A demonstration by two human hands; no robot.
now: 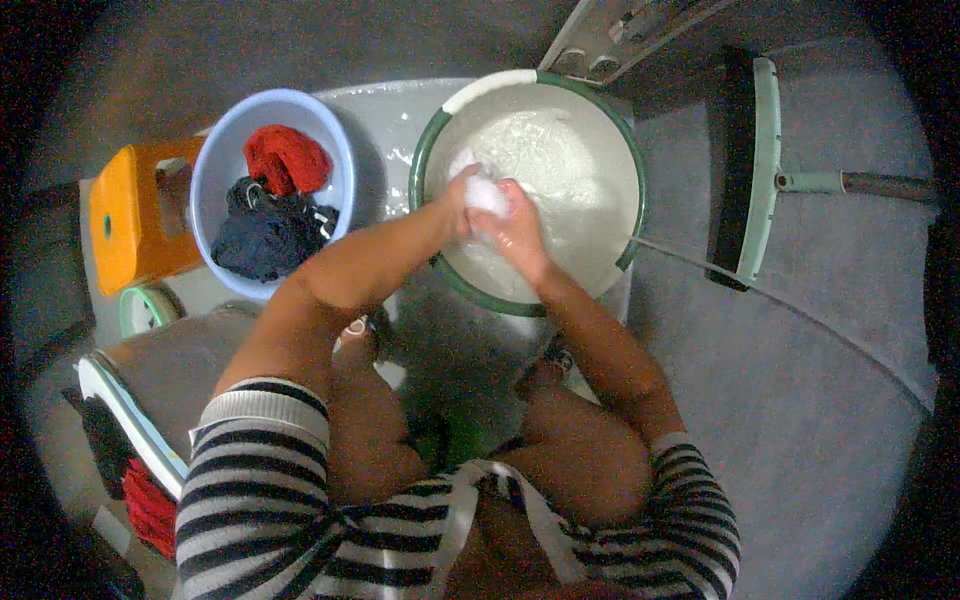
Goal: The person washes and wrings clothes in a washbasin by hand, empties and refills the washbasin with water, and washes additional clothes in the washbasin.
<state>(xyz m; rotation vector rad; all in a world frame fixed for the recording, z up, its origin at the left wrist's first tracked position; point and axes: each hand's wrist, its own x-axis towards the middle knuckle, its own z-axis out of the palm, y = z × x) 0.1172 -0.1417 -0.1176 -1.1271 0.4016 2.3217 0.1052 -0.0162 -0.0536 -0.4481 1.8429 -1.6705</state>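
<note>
A white cloth (486, 193) is bunched between both hands over a round white basin with a green rim (632, 150) that holds soapy, milky water. My left hand (459, 200) grips the cloth from the left. My right hand (520, 232) clasps it from the right and below. Both hands sit just above the water near the basin's near-left side. My forearms reach in from the lower edge, and my bare knees and striped sleeves show below.
A light blue basin (213, 160) to the left holds a red garment (287, 158) and dark blue clothes (263, 237). An orange stool (125, 215) stands further left. A push broom with a pale green head (760, 170) lies right. The grey floor is wet.
</note>
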